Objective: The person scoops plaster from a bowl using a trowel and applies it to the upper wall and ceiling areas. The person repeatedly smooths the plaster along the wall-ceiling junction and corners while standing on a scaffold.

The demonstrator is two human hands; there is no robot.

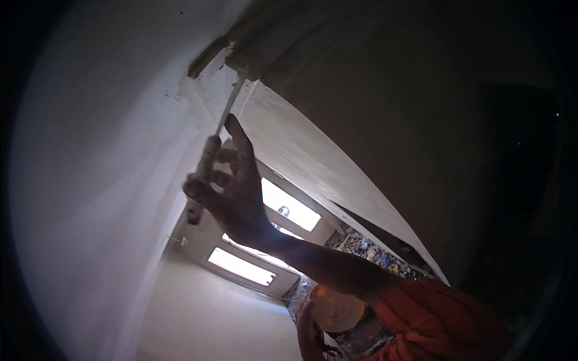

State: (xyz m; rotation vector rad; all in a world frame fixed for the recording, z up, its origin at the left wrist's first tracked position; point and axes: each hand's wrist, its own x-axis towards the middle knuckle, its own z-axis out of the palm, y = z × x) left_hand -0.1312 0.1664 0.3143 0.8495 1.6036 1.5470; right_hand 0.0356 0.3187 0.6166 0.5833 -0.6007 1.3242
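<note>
A white plastered wall is filling the left of the view, meeting a rough grey ceiling along a pale beam, with bright window openings glowing behind. I am watching the right hand reaching up from an orange sleeve, its fingers curled and pressed around the handle of a thin scraping tool. The blade is running up into the corner where wall and beam join, touching a patch of fresh white filler. The left hand is showing only dimly at the lower edge, beside a round orange bowl; I cannot tell whether it is gripping anything. By my reading, the filling of the corner joint is under way, with ragged filler still at the top edge. The next stroke is likely calling for steady pressure and a blade kept flat along the seam. Rubble is lying beyond the beam.
</note>
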